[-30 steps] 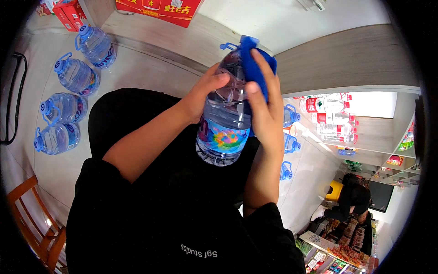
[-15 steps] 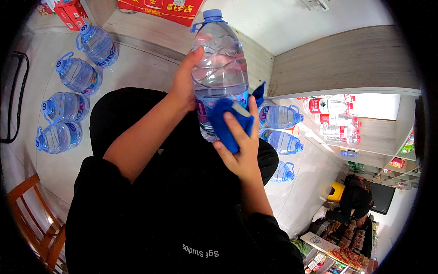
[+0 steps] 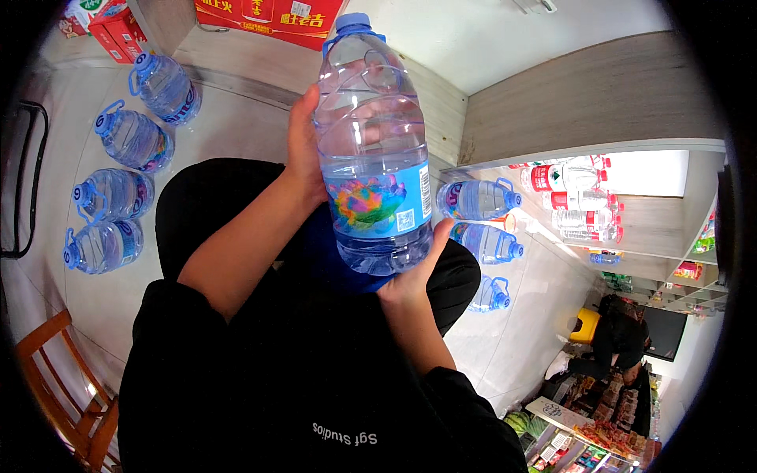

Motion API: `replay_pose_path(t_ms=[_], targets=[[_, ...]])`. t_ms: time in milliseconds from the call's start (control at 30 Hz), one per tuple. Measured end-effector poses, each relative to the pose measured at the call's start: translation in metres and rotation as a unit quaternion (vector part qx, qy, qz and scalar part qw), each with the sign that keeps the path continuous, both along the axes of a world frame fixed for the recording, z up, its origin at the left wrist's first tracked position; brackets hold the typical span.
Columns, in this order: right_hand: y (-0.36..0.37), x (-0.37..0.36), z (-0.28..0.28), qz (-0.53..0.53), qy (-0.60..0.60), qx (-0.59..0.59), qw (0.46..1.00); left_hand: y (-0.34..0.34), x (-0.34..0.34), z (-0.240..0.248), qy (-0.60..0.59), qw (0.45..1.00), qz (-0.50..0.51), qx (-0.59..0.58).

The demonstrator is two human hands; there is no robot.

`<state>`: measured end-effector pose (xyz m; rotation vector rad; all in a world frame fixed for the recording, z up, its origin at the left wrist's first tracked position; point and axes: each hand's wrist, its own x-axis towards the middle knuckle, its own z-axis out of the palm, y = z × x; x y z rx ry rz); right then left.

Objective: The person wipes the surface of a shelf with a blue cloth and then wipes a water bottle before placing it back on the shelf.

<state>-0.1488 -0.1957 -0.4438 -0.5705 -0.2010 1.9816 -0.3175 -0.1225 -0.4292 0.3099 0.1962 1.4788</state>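
Observation:
A large clear water bottle with a blue cap, a handle and a light-blue flowered label is held up in front of me, leaning a little. My left hand is wrapped round its upper left side; the fingers show through the clear plastic behind it. At the lower right, my right hand cups the base, thumb up along the side and most fingers hidden. A blue cloth shows beneath and behind the base, against the right hand; how it is gripped is hidden.
Similar bottles stand on the tiled floor: several at left, more at right. A wooden chair is at lower left. Red cartons sit at the back. A shelf with red-capped bottles stands right; a person bends beyond.
The bottle has been turned so the flowered label and barcode face me. My right hand has moved from the label's front down to the base, and the cloth with it.

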Motion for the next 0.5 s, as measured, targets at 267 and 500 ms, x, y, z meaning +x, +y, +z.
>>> replay_pose_path(t_ms=[267, 500], targets=[[-0.009, 0.004, 0.016, -0.036, -0.142, 0.088, 0.985, 0.006, -0.001, 0.003, 0.123, 0.985, 0.040, -0.118], [0.014, 0.007, 0.023, -0.154, -0.330, 0.240, 0.900, 0.006, 0.007, 0.006, 0.110, 0.991, 0.031, -0.064]])
